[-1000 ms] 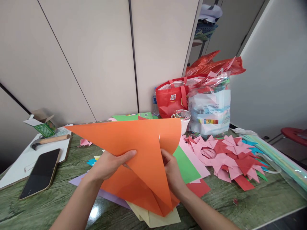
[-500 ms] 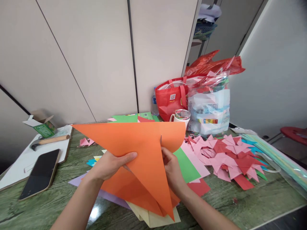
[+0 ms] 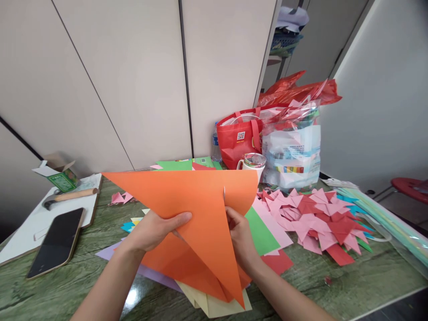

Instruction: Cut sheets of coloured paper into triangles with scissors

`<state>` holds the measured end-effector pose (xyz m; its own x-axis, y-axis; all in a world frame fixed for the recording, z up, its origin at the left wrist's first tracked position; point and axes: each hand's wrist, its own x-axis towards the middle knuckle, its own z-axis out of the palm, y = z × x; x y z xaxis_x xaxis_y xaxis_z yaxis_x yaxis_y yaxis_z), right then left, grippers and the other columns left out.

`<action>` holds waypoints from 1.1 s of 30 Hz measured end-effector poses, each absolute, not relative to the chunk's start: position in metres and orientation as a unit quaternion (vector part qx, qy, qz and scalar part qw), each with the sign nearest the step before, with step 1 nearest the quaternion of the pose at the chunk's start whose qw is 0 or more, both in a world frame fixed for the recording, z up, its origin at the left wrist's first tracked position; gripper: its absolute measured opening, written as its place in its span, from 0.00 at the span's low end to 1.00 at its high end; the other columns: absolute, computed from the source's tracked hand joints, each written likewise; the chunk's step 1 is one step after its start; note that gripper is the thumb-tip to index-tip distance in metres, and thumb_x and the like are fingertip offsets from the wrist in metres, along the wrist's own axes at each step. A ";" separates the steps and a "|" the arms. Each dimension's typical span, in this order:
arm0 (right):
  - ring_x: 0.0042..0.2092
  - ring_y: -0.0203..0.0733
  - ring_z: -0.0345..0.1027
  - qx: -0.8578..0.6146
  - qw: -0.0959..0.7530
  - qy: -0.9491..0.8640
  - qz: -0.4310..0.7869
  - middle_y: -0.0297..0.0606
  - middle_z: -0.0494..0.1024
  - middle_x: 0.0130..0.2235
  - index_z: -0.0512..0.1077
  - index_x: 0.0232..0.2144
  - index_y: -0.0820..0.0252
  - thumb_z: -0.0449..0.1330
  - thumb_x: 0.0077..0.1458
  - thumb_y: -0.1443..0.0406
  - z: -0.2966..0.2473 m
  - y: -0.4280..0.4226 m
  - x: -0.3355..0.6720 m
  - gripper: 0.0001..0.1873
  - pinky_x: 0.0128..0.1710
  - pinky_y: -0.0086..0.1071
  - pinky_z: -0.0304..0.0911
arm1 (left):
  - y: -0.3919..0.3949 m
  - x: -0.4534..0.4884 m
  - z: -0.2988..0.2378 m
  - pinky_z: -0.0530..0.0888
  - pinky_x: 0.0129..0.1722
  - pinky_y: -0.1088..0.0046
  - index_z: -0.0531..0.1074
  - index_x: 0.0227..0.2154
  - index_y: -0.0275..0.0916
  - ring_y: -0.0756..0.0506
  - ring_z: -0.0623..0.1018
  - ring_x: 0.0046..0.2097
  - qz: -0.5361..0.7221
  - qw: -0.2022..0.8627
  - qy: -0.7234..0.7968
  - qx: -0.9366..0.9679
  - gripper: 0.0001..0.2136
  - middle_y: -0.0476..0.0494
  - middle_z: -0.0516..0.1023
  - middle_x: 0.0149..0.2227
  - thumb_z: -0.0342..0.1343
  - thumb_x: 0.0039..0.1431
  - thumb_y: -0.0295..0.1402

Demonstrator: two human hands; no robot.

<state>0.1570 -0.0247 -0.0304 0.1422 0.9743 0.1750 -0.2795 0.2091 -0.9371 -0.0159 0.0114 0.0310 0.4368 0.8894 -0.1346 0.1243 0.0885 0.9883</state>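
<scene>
Orange paper point(image 3: 200, 196), centre: my left hand point(image 3: 163, 229), at its eight o'clock, grips it thumb-uppermost, seemingly for steadiness; my right hand point(image 3: 240, 234) curls at four o'clock, its grip's contents hidden, I cannot tell. Folded pieces point(image 3: 316, 216), worktop point(image 3: 334, 285), three o'clock, seemingly sited clear of handling.

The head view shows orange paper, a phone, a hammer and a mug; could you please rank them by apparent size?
1. Orange paper
2. Phone
3. Hammer and mug: too alike to rank; mug partly hidden.

the orange sheet point(image 3: 194, 196) hides part of the mug point(image 3: 252, 166); the right edge crops the stool point(image 3: 411, 188).
</scene>
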 end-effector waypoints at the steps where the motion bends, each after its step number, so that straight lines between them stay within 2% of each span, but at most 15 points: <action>1: 0.30 0.42 0.72 -0.398 0.643 -0.437 0.486 0.36 0.79 0.30 0.73 0.28 0.59 0.66 0.38 0.64 -0.030 -0.025 0.157 0.10 0.28 0.30 0.68 | 0.011 -0.016 0.031 0.76 0.27 0.68 0.70 0.39 0.39 0.40 0.77 0.39 0.317 0.603 0.425 0.596 0.15 0.40 0.77 0.41 0.60 0.47 0.38; 19: 0.27 0.40 0.71 -0.412 0.640 -0.435 0.481 0.34 0.80 0.28 0.74 0.26 0.59 0.66 0.38 0.65 -0.034 -0.024 0.157 0.08 0.25 0.29 0.67 | 0.011 -0.016 0.030 0.77 0.28 0.68 0.70 0.39 0.39 0.39 0.77 0.40 0.315 0.611 0.421 0.592 0.15 0.40 0.77 0.42 0.59 0.48 0.37; 28: 0.35 0.45 0.72 -0.406 0.638 -0.434 0.490 0.38 0.79 0.34 0.72 0.30 0.59 0.65 0.38 0.66 -0.030 -0.023 0.159 0.12 0.32 0.32 0.68 | 0.011 -0.015 0.029 0.77 0.26 0.70 0.71 0.38 0.40 0.41 0.77 0.38 0.305 0.617 0.419 0.592 0.13 0.42 0.77 0.40 0.60 0.47 0.36; 33: 0.36 0.45 0.72 -0.404 0.648 -0.427 0.484 0.37 0.79 0.35 0.72 0.30 0.58 0.66 0.37 0.68 -0.028 -0.022 0.160 0.12 0.34 0.33 0.68 | 0.010 -0.015 0.027 0.76 0.25 0.71 0.71 0.36 0.40 0.42 0.77 0.37 0.288 0.619 0.421 0.597 0.12 0.43 0.78 0.38 0.60 0.48 0.35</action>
<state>0.1602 -0.0221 -0.0282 0.1665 0.9727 0.1618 -0.2836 0.2044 -0.9369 -0.0151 0.0097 0.0271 0.4789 0.8597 -0.1775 0.1450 0.1219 0.9819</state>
